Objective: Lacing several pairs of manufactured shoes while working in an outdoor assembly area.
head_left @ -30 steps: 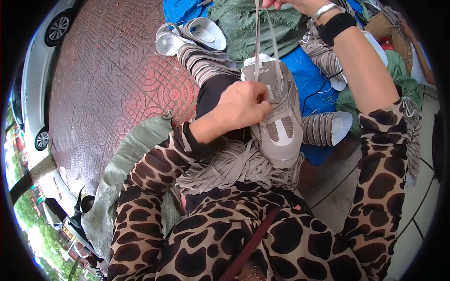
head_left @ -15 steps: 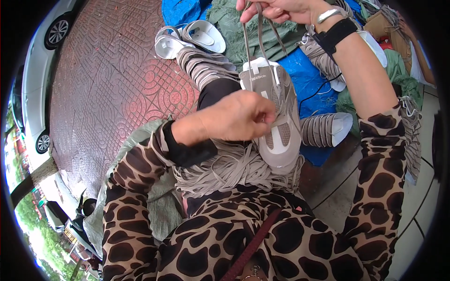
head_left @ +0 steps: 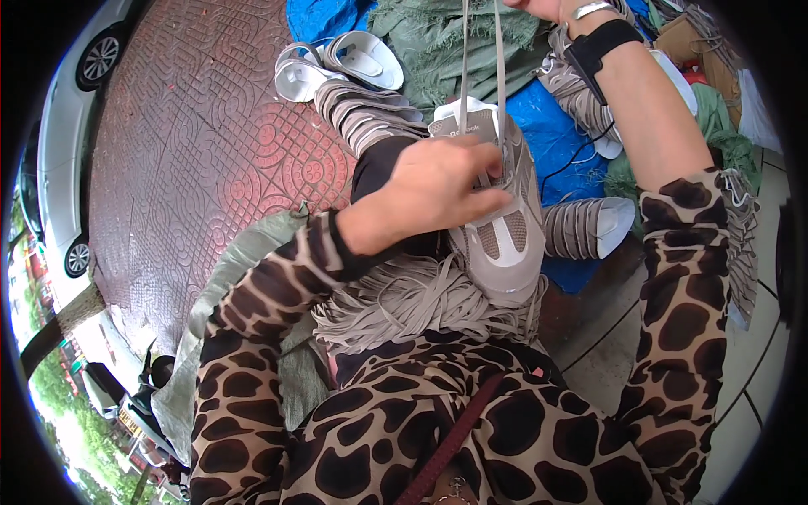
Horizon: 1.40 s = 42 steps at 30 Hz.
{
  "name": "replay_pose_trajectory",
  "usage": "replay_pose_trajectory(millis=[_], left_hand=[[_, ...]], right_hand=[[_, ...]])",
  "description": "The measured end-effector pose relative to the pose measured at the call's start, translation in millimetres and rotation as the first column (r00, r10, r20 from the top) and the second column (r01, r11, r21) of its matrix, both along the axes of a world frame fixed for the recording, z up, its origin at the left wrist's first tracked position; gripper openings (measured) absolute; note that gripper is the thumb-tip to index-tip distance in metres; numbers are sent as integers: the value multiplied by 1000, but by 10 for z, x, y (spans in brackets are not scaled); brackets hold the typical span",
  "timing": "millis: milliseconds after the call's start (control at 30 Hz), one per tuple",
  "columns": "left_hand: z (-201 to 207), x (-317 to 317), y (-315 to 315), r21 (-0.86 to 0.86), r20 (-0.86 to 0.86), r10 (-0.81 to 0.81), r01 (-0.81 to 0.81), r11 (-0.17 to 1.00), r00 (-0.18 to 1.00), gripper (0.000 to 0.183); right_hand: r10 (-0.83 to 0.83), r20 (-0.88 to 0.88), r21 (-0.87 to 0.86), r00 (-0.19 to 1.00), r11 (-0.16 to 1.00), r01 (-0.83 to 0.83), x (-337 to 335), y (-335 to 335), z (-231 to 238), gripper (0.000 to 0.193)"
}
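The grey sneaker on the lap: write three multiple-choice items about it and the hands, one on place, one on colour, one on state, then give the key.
1. Where does the bundle of loose laces lie?
A. on the lap, beside the grey sneaker
B. on the red paving
C. inside a cardboard box

2. What colour is the tarp under the shoes farther out?
A. yellow
B. blue
C. white

3. What is the right hand doing?
A. resting flat on the knee
B. holding a white insole
C. pulling the lace ends upward, taut

Key: 1 A, the pale strands are heaped against the sneaker on the patterned clothing. 2 B, bright blue shows beside the sneaker's upper part. 3 C, two straight strands run from the sneaker up to the raised hand, while the left hand presses on the lacing.
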<state>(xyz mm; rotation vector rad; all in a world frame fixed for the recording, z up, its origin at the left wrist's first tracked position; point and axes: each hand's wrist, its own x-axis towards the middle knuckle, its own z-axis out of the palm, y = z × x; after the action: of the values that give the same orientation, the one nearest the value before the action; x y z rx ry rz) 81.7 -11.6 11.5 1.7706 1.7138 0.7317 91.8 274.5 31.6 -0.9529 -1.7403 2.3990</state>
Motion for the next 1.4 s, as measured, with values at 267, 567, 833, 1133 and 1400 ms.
replay_pose_trajectory(millis=[267,567,833,1133,1400], left_hand=[[166,191,397,-103,-569,-221,198,975,792,11],[-31,293,198,106,-400,9,37,994,917,15],[228,191,-226,-3,54,-35,35,999,998,14],[-128,-198,32,157,27,405,-404,901,914,44],[-65,-430,525,-181,943,200,-97,979,266,37]], right_hand=[[265,-379,-294,887,874,-386,56,301,-231,25],[190,-250,-284,949,923,-260,161,-78,138,24],[218,-60,67,974,975,-214,143,-471,216,24],[105,-334,152,937,987,-57,-55,-30,-80,27],[231,466,604,854,623,-498,-138,-492,586,37]])
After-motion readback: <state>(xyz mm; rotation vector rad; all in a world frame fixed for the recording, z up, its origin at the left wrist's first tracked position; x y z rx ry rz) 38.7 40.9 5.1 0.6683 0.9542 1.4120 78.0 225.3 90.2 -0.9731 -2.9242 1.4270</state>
